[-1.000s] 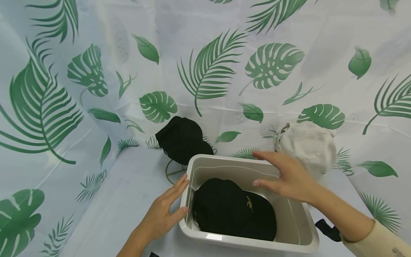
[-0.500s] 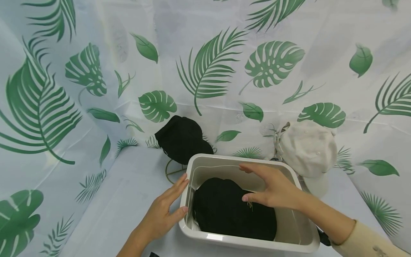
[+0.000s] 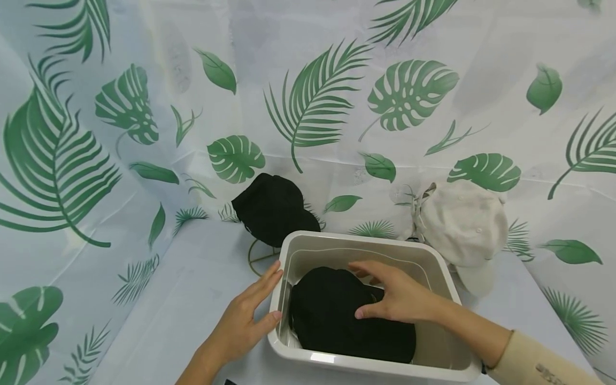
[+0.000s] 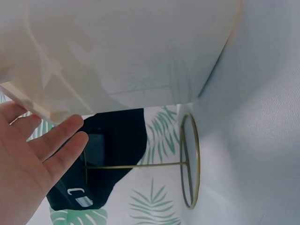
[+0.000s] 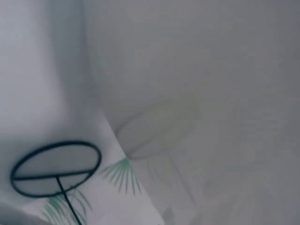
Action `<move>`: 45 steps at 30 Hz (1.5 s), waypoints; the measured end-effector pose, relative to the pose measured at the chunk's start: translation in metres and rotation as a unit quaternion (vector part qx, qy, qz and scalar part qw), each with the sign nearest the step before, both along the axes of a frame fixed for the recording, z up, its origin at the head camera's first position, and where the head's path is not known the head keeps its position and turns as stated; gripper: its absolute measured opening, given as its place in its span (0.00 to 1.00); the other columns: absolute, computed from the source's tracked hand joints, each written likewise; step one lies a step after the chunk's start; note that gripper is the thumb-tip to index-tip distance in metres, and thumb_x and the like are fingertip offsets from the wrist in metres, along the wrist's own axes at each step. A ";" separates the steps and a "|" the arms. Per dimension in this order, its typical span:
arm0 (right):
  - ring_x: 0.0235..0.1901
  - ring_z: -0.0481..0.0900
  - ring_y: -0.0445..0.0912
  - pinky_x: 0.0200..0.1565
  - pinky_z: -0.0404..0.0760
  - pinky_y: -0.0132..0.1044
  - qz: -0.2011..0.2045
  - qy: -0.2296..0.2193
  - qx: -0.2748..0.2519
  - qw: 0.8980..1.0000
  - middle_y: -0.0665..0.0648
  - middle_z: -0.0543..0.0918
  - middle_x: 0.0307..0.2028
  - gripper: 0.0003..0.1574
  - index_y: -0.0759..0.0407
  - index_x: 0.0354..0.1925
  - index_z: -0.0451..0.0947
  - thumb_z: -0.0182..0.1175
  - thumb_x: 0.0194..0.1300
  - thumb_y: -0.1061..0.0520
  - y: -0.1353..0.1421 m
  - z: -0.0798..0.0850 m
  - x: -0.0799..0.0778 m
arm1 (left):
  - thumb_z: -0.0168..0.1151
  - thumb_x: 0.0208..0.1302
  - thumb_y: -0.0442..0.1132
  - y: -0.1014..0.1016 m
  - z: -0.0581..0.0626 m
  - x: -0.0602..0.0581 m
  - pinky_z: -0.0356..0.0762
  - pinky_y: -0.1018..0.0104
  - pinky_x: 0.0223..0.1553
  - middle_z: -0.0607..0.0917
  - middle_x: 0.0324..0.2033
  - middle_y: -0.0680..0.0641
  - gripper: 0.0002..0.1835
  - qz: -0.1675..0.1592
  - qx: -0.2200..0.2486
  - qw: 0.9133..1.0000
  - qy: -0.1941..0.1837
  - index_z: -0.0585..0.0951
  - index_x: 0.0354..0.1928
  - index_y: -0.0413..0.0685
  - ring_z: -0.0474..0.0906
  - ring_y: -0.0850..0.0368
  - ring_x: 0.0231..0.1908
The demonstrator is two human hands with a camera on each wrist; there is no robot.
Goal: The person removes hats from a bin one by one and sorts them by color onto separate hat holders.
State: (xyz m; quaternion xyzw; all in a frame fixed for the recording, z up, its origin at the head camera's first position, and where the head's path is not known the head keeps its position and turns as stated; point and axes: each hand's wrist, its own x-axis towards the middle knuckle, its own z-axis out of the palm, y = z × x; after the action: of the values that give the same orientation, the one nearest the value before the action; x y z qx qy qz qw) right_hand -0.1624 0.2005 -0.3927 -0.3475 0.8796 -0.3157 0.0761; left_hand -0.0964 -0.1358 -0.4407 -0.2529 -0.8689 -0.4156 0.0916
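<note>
A black cap (image 3: pixel 327 315) lies inside a light-coloured plastic bin (image 3: pixel 370 366), its brim toward the right. My right hand (image 3: pixel 397 297) reaches down into the bin over that brim, thumb and fingers spread apart around it. Against the bin's left wall rests my left hand (image 3: pixel 245 315), its fingers fairly straight along the rim. In the left wrist view the left hand (image 4: pixel 33 154) has its fingertips right at the bin's outer side (image 4: pixel 122 56). The right wrist view mostly shows the bin's outer wall (image 5: pixel 211 93), and the right hand is hidden there.
Behind the bin at left, another black cap (image 3: pixel 274 208) hangs on a gold wire stand (image 3: pixel 255 262). At back right a beige cap (image 3: pixel 462 224) sits beside the bin's far corner. A leaf-printed cloth (image 3: pixel 308 107) backs the white table (image 3: pixel 183 299). A dark round stand base (image 5: pixel 56 168) shows beside the bin.
My right hand has moved left and down from above the bin's far right rim to the brim of the black cap inside. The left hand has stayed at the bin's left side.
</note>
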 end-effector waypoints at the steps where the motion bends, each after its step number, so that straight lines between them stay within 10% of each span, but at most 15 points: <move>1: 0.53 0.75 0.45 0.50 0.78 0.45 0.003 -0.001 -0.002 1.000 0.48 0.75 0.57 0.55 0.50 0.66 0.64 0.71 0.43 0.33 -0.001 -0.002 0.000 | 0.56 0.63 0.45 0.000 0.000 0.000 0.64 0.50 0.62 0.54 0.72 0.57 0.35 -0.001 0.001 1.000 0.000 0.59 0.72 0.57 0.55 0.58 0.69; 21: 0.54 0.73 0.38 0.53 0.75 0.42 0.048 0.038 0.063 0.996 0.39 0.72 0.57 0.41 0.45 0.61 0.70 0.71 0.50 0.44 -0.008 -0.013 0.002 | 0.55 0.64 0.45 0.000 -0.003 0.000 0.63 0.54 0.63 0.55 0.72 0.53 0.34 -0.008 0.002 1.000 0.014 0.59 0.72 0.53 0.57 0.55 0.69; 32: 0.33 0.78 0.34 0.35 0.79 0.31 0.066 0.032 0.011 0.997 0.45 0.82 0.41 0.22 0.50 0.51 0.78 0.67 0.57 0.59 -0.007 -0.015 -0.004 | 0.55 0.65 0.44 -0.001 -0.003 0.000 0.62 0.55 0.64 0.55 0.72 0.52 0.34 -0.012 0.005 1.000 0.020 0.59 0.72 0.52 0.56 0.55 0.69; 45: 0.33 0.81 0.35 0.33 0.80 0.30 0.072 0.090 -0.038 0.993 0.48 0.85 0.36 0.18 0.54 0.43 0.82 0.69 0.52 0.65 -0.005 -0.015 -0.005 | 0.56 0.64 0.44 0.000 -0.002 -0.001 0.61 0.56 0.64 0.55 0.72 0.54 0.34 -0.010 0.012 1.000 0.019 0.59 0.72 0.54 0.54 0.58 0.69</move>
State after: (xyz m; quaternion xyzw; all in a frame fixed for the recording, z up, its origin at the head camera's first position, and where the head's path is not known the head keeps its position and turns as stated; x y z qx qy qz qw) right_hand -0.1678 0.1952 -0.4073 -0.4395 0.8430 -0.3101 0.0053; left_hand -0.0976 -0.1360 -0.4424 -0.2681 -0.8595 -0.4218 0.1074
